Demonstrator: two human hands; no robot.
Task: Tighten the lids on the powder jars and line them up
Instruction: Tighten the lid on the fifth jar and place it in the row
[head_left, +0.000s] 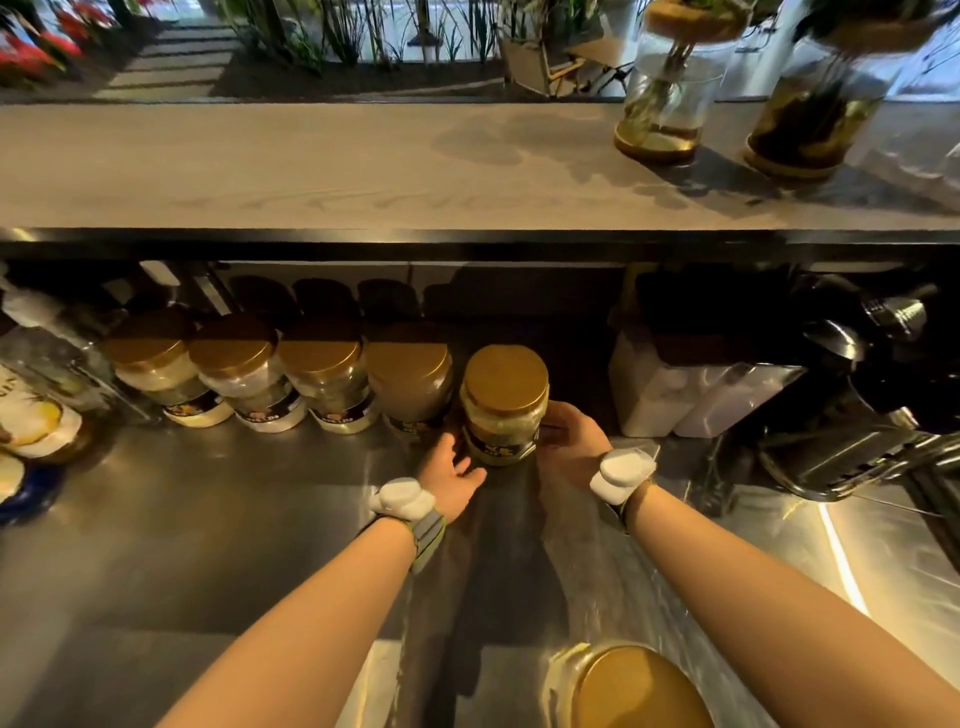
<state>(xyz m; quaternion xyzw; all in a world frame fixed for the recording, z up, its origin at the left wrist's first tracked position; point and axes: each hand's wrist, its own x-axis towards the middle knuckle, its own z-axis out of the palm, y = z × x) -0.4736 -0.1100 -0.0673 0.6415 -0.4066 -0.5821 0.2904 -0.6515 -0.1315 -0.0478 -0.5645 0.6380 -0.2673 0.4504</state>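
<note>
Several clear powder jars with gold lids stand in a row under the shelf, from the leftmost jar (156, 364) to the one holding brown powder (410, 379). A further gold-lidded jar (504, 405) stands upright on the steel counter (208, 519) at the right end of that row, slightly nearer to me. My right hand (569, 439) wraps around its right side. My left hand (452, 475) rests against its lower left with fingers spread. Another gold-lidded jar (631, 686) sits at the bottom edge, close to me.
A wooden shelf (311, 166) overhangs the row of jars, carrying two glass jars with plants (670, 93) at the right. White containers (691, 400) and a dark coffee machine (872, 384) stand to the right. Bottles and plates (31, 415) crowd the left edge.
</note>
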